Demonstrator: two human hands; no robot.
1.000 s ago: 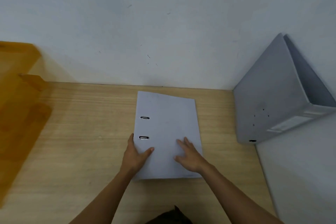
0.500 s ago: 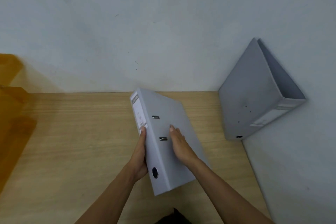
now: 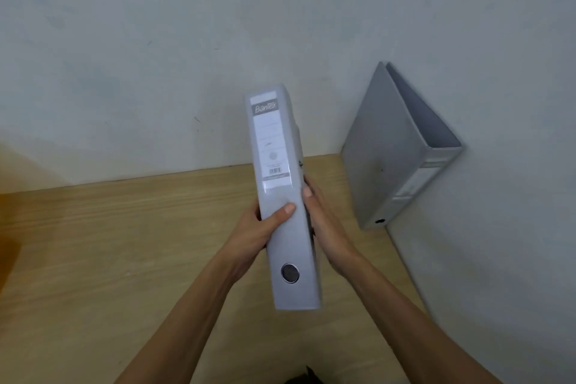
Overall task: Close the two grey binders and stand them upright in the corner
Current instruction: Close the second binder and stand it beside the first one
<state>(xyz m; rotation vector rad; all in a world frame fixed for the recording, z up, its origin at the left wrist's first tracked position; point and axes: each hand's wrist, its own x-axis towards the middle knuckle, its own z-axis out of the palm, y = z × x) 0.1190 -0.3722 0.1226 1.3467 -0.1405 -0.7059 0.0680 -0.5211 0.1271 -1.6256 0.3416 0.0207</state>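
Now the closed second binder [image 3: 282,196] is held spine-up above the desk [image 3: 124,243], left of the corner binder [image 3: 392,150]; left hand [image 3: 255,234] and right hand [image 3: 327,227] clamp its covers; next it likely needs standing beside that one

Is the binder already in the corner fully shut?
Not fully shut. The corner binder stands on the desk against the wall, and its covers splay apart at the top, leaving a wedge-shaped gap.

Pale grey-white scuffed wall [image 3: 156,56] across upper frame; light wooden desk surface [image 3: 109,243] below; side wall [image 3: 514,259] right.
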